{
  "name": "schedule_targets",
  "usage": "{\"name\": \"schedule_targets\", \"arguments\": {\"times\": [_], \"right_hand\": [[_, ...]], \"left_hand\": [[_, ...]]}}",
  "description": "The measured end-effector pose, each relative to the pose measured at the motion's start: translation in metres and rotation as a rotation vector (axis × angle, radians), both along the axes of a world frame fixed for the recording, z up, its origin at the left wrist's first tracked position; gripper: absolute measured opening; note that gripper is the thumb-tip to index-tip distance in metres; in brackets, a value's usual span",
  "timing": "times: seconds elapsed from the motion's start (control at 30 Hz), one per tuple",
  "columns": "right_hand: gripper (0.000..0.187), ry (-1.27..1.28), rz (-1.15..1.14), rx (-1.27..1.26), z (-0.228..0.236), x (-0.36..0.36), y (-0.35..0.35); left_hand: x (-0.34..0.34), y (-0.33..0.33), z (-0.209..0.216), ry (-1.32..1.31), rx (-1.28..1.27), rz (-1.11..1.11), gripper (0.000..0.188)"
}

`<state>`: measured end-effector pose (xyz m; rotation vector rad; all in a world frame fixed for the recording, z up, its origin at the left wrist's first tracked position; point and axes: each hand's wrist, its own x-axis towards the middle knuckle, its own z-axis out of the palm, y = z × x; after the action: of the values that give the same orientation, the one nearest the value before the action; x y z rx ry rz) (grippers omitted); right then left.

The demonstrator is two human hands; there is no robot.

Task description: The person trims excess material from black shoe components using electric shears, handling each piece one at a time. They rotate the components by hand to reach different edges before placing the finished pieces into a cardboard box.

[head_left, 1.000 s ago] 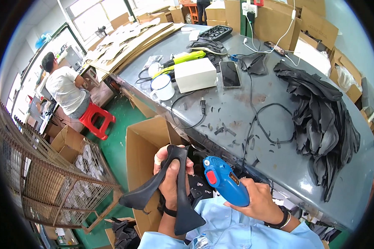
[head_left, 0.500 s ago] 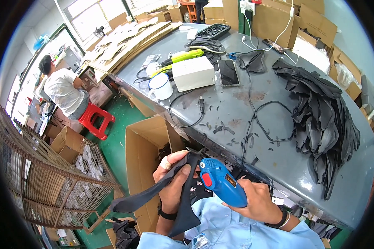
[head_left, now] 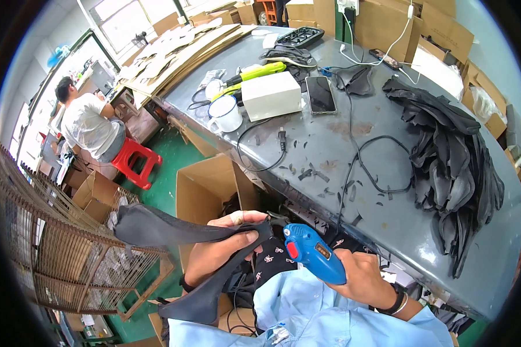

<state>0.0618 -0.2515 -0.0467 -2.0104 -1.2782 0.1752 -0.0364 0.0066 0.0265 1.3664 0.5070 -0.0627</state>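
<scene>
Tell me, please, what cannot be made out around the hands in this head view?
- Blue tool: its tip hides behind the black piece.
- Right hand: its fingers hide behind the tool.
- Open carton: its contents hide behind the left hand.

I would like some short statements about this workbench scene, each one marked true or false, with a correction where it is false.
1. The left hand holds a curved black piece. True.
2. The right hand holds a red tool. False: it grips a blue glue gun that has only a red switch.
3. A white mug stands on the grey table. True.
4. The phone lies inside the open cardboard box. False: it lies flat on the table, beside the white box.
5. A pile of black pieces lies on the right part of the table. True.
6. The red stool is on the table. False: it stands on the green floor.
</scene>
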Motion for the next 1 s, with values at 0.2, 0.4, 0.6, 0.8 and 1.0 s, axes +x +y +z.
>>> {"name": "schedule_targets", "arguments": {"times": [0.2, 0.4, 0.6, 0.8, 1.0], "right_hand": [[0.055, -0.055, 0.064, -0.017, -0.001, -0.003, 0.002], [0.059, -0.087, 0.083, -0.035, -0.003, -0.006, 0.002], [0.063, -0.048, 0.111, -0.013, -0.005, -0.007, 0.002], [0.058, 0.001, 0.127, 0.028, 0.004, -0.01, 0.007], [0.051, 0.04, 0.086, 0.045, 0.0, -0.008, 0.008]], "left_hand": [[0.001, 0.003, 0.002, 0.03, 0.053, -0.073, 0.028], [0.007, 0.009, -0.005, -0.002, 0.109, -0.191, 0.026], [0.011, 0.008, -0.019, -0.015, 0.251, -0.287, 0.027], [0.014, 0.001, -0.037, -0.189, 0.213, -0.252, 0.036], [0.007, 0.012, 0.002, -0.176, 0.582, -0.29, 0.035]]}}
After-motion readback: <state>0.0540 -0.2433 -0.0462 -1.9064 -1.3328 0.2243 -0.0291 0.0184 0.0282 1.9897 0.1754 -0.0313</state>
